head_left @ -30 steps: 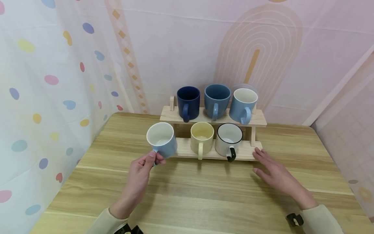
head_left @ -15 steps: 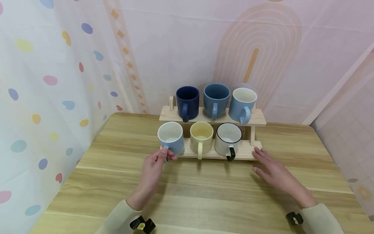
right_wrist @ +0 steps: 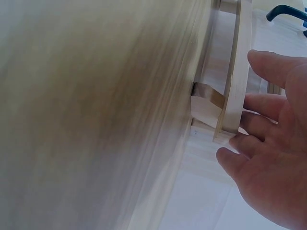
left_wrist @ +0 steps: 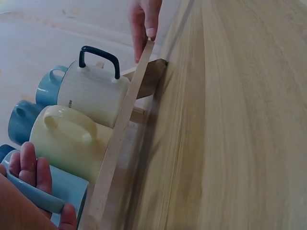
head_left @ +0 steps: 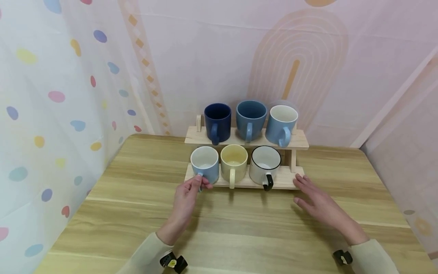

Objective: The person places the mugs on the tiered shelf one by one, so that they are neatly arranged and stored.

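Observation:
My left hand [head_left: 186, 196] pinches the handle of a light blue mug [head_left: 209, 171] with a white inside, at the left end of the lower shelf of a wooden two-tier rack [head_left: 287, 179]. In the left wrist view the fingers curl round that mug's handle [left_wrist: 41, 194]. Beside it stand a pale yellow mug [head_left: 236, 167] and a white mug with a black rim and black handle [head_left: 263, 167]. My right hand [head_left: 319, 203] rests its fingertips at the rack's lower right end, fingers fairly straight; the right wrist view shows them touching the shelf end [right_wrist: 232, 120].
Along the upper shelf [head_left: 193, 135] stand a navy mug [head_left: 224, 127], a mid-blue mug [head_left: 256, 121] and a light blue mug with a white inside [head_left: 276, 129]. The rack sits on a wood-grain table [head_left: 239, 232], with patterned curtains [head_left: 212, 57] behind and at the sides.
My left hand has brought the light blue mug rightward, from off the rack's left end onto the lower shelf beside the yellow mug. The right hand has stayed at the rack's right end.

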Tool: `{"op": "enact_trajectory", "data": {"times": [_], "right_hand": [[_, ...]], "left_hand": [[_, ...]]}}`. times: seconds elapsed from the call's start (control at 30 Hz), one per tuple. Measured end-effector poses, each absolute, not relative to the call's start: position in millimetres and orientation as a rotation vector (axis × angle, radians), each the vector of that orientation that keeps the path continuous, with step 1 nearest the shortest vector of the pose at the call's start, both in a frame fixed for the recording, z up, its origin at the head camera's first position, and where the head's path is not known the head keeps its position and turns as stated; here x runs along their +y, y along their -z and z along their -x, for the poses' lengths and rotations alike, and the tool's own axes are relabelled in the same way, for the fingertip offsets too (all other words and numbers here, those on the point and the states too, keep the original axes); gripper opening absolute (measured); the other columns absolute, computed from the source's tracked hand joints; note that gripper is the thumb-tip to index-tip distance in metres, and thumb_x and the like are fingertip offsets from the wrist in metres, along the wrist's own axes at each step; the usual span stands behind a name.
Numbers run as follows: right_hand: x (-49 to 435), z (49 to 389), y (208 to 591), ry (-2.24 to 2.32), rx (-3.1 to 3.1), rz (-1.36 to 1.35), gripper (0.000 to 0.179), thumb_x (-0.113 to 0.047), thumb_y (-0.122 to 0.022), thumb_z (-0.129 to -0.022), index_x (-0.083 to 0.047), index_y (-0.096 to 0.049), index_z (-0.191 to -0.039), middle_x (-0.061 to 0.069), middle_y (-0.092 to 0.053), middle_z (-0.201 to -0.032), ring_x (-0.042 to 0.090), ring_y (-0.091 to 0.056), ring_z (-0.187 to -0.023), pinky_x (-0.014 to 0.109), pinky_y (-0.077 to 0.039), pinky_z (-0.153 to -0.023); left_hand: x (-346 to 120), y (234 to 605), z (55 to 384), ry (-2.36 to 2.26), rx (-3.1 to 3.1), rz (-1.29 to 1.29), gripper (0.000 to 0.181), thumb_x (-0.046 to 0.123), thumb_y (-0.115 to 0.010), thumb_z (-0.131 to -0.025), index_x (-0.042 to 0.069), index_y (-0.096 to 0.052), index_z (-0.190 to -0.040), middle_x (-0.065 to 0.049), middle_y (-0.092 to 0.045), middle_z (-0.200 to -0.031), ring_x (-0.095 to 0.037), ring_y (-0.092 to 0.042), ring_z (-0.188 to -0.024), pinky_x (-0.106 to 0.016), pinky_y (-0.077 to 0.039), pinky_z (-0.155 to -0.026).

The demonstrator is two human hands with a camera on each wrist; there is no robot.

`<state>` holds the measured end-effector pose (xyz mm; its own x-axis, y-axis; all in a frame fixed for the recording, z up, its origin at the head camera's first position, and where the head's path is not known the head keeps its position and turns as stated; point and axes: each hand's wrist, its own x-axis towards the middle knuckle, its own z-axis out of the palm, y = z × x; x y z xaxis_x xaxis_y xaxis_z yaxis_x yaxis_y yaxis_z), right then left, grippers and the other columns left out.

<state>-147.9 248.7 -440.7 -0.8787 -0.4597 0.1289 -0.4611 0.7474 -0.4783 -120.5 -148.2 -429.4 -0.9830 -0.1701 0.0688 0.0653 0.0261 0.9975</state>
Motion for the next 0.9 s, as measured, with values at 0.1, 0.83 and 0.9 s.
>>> {"op": "enact_trajectory", "data": {"times": [0.1,0.83,0.9], "right_hand": [[248,148,441,-0.805,-2.929,-0.775,0.063,-0.029,-0.066,-0.103,0.006,-0.046,-0.151,0.023,-0.032,-0.164,0.049,-0.028,-0.149,0.067,-0.028,-0.116],[249,147,441,-0.786,-2.931,-0.776,0.062,-0.028,-0.066,-0.103,0.006,-0.046,-0.151,0.023,-0.033,-0.163,0.049,-0.029,-0.149,0.067,-0.029,-0.115],[248,147,441,-0.787,-2.933,-0.774,0.062,-0.028,-0.066,-0.103,0.005,-0.047,-0.151,0.023,-0.033,-0.163,0.048,-0.029,-0.149,0.067,-0.029,-0.115]], "left_hand": [[-146,432,121,2.085,-2.124,-0.104,0.04,0.025,-0.049,-0.112,-0.007,-0.07,-0.099,-0.008,-0.077,-0.086,-0.012,-0.066,-0.096,-0.026,-0.044,-0.096],[-140,438,134,2.083,-2.157,-0.069,0.043,0.029,-0.049,-0.112,-0.007,-0.07,-0.104,-0.015,-0.078,-0.095,-0.016,-0.07,-0.099,-0.029,-0.048,-0.097],[-140,438,135,2.097,-2.145,-0.063,0.043,0.028,-0.049,-0.112,-0.008,-0.07,-0.105,-0.016,-0.077,-0.095,-0.016,-0.071,-0.098,-0.028,-0.049,-0.097]]}}
